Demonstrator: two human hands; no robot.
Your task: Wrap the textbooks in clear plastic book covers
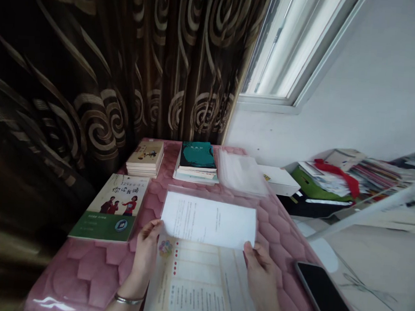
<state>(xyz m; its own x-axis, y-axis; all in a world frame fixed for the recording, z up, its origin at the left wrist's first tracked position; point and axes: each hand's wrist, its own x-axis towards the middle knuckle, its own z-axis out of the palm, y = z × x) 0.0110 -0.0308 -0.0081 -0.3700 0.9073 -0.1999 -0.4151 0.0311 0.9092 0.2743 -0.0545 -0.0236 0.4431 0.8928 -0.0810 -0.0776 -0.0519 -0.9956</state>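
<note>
Both my hands hold a white printed sheet (pixel 208 220) above the pink quilted table top (pixel 91 270). My left hand (pixel 146 252) pinches its lower left corner, a bracelet on the wrist. My right hand (pixel 261 274) pinches its lower right corner. Under the sheet lies a cream printed booklet or form (pixel 194 286), and a clear plastic sleeve (pixel 205 193) shows just beyond the sheet's top edge.
A green-covered book (pixel 114 208) lies at the left. Two book stacks (pixel 146 158) (pixel 197 162) and a pile of clear sleeves (pixel 241 172) sit at the back. A dark phone (pixel 325 294) lies at the right. Cluttered papers (pixel 332 179) and a white box (pixel 278 178) sit beyond.
</note>
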